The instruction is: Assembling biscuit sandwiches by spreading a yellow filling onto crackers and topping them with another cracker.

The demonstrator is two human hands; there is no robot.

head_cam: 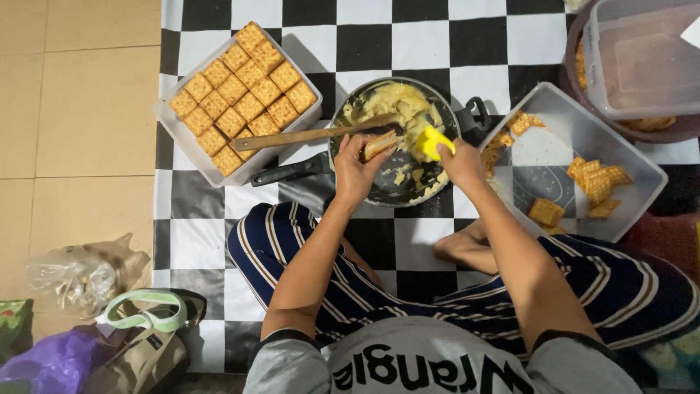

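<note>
Person sits cross-legged on checkered mat (197,241). Left hand (355,171) pinches cracker sandwich (380,144) over pan (397,142); right hand (461,162) clamped on yellow spreader (432,142). Hands close together, not touching. Step looks like spreading yellow cream filling. Next move probably calls for placing piece in full tray (186,135). Loose crackers (598,182) wait in right-hand tub (642,171).

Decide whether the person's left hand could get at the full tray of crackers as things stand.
Probably yes: the tray of crackers sits open on that side, but the left hand holds a cracker sandwich, and the wooden spatula handle lies between.
</note>
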